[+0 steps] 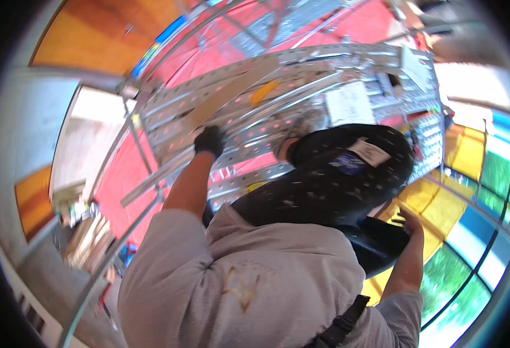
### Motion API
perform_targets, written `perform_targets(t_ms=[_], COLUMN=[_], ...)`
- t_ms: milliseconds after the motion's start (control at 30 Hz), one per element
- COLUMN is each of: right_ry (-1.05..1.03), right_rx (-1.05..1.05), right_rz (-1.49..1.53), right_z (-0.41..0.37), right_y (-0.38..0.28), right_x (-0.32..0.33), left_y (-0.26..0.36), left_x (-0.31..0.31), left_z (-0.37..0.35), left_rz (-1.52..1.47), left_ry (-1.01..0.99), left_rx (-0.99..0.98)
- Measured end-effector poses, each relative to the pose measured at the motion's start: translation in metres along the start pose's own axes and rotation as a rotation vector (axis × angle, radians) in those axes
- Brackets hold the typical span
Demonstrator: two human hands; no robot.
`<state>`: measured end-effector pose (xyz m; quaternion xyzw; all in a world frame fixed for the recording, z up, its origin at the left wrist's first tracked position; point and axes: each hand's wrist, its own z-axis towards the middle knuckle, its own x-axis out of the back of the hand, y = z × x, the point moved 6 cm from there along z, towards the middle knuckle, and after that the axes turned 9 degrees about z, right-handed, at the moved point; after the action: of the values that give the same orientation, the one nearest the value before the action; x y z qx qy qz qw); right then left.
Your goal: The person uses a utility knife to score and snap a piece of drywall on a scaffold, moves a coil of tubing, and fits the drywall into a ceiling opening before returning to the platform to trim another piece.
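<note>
My left hand (210,141), in a dark glove, is closed low over the perforated metal platform (176,104). It touches or nearly touches long shiny metal strips (266,113); what lies inside its fingers is hidden. Just beyond it lies a flat brown strip (232,93). On the right, my right hand (407,223) hangs beside my dark trouser leg (324,174), its fingers apart and nothing visible in them. White sheets (349,103) and a yellow piece (263,93) rest on the platform past my knee.
Scaffold rails (107,261) run along the left side, with stacked wood pieces (89,240) on the floor below. Red sheeting (121,185) spreads beneath the platform. Yellow panels (464,152) and more rails stand to the right. An orange board (101,35) is at upper left.
</note>
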<state>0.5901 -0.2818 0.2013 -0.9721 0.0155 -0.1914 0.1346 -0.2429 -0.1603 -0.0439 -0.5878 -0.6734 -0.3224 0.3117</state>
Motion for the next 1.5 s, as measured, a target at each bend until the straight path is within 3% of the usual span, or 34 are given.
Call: perform_targets(t_ms=[33, 133, 200, 233, 267, 300, 333, 433, 500, 567, 633, 667, 767, 800, 833, 1033, 1133, 1200, 1233, 1267, 1300, 1367, 1433, 1500], right_ry=[0.052, 0.045, 0.005, 0.028, -0.047, -0.048, -0.043, 0.064, -0.01, -0.013, -0.012, 0.005, -0.001, 0.134, 0.141, 0.151, 0.212, 0.251, 0.265, 0.233, 0.194, 0.276, 0.233, 0.281], right_rx=[-0.119, -0.116, -0.128, 0.023, -0.117, -0.038, -0.026, -0.079, -0.24, -0.214, -0.208, -0.152, 0.097, -0.172, -0.171, -0.162, -0.143, -0.155, -0.128, -0.074, -0.044, -0.153, -0.271, -0.125], right_rz=[-0.02, 0.14, 0.143, 0.089, 0.124, 0.049, 0.055, -0.073, 0.051, -0.053, -0.187, -0.291, -0.511, -0.521, -0.463, -0.535, -0.6, -0.563, -0.673, -0.853, -0.745, -0.773, -0.7, -0.836], right_z=[-0.013, -0.027, -0.022, -0.006, 0.001, 0.04, 0.028, 0.017, 0.028, 0.022, 0.021, 0.005, 0.01, 0.001, -0.04, -0.069, -0.074, -0.112, -0.057, -0.042, 0.008, -0.062, -0.076, -0.041], right_y=[-0.007, -0.005, -0.008, -0.003, 0.006, 0.027, 0.021, 0.012, 0.011, 0.003, -0.003, -0.014, -0.023, -0.024, -0.04, -0.062, -0.068, -0.078, -0.058, -0.056, -0.024, -0.051, -0.049, -0.036], right_x=[-0.009, -0.012, -0.021, -0.009, -0.001, 0.032, 0.026, 0.021, 0.03, 0.025, 0.024, 0.008, 0.013, 0.012, -0.027, -0.045, -0.051, -0.09, -0.039, -0.031, 0.014, -0.045, -0.052, -0.026], left_y=[0.002, 0.025, 0.013, 0.012, 0.002, -0.011, -0.027, -0.083, -0.121, -0.147, -0.167, -0.171, -0.159, -0.152, -0.145, -0.072, -0.048, -0.033, -0.032, -0.031, -0.028, -0.028, -0.025, -0.018], left_x=[-0.023, 0.047, 0.052, 0.075, 0.085, 0.103, 0.117, 0.134, 0.107, 0.067, 0.014, -0.004, -0.029, -0.038, -0.053, -0.1, -0.107, -0.102, -0.113, -0.123, -0.127, -0.132, -0.13, -0.115], left_z=[0.013, -0.022, -0.02, -0.032, -0.04, -0.054, -0.065, -0.11, -0.134, -0.164, -0.186, -0.198, -0.234, -0.241, -0.245, -0.257, -0.247, -0.244, -0.242, -0.239, -0.238, -0.225, -0.214, -0.193], left_rz=[0.062, 0.027, 0.019, 0.017, -0.012, -0.026, -0.069, -0.135, -0.11, -0.098, -0.148, -0.124, -0.157, -0.214, -0.222, -0.488, -0.385, -0.269, -0.279, -0.29, -0.275, -0.295, -0.304, -0.232], left_ry=[0.02, -0.183, -0.115, -0.193, -0.181, -0.166, -0.137, -0.139, -0.138, -0.283, -0.475, -0.436, -0.481, -0.5, -0.482, -0.526, -0.587, -0.621, -0.586, -0.551, -0.543, -0.513, -0.504, -0.498], left_rx=[-0.035, 0.094, -0.074, -0.106, -0.148, -0.142, -0.144, 0.083, 0.153, 0.264, 0.254, 0.276, 0.369, 0.461, 0.54, 0.763, 0.652, 0.541, 0.54, 0.539, 0.518, 0.522, 0.524, 0.452])
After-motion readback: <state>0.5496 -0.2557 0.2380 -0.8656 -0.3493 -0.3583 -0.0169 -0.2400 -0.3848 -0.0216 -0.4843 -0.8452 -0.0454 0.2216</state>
